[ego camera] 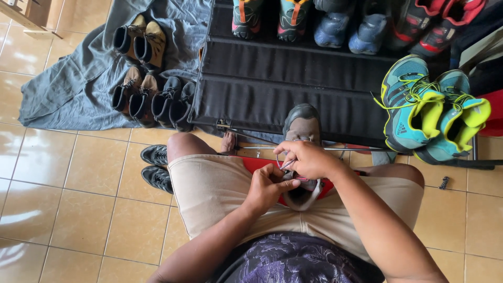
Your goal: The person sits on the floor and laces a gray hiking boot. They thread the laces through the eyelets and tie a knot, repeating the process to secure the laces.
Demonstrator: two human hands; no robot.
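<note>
Head view: both hands work the lace of a grey shoe (302, 126) resting between the knees.

The left hand (267, 188) is closed, pinching the lace (285, 165); the right hand (308, 159) curls shut over the lace near the tongue. Even tension and a steady shoe would serve best. Teal shoes (432, 112) sit on the black rack (293, 78); brown boots (141, 44) lie on grey cloth (68, 89), well apart.

We see no packages, labels, signs or screens here; nothing of that kind shows anywhere in our view.
</note>
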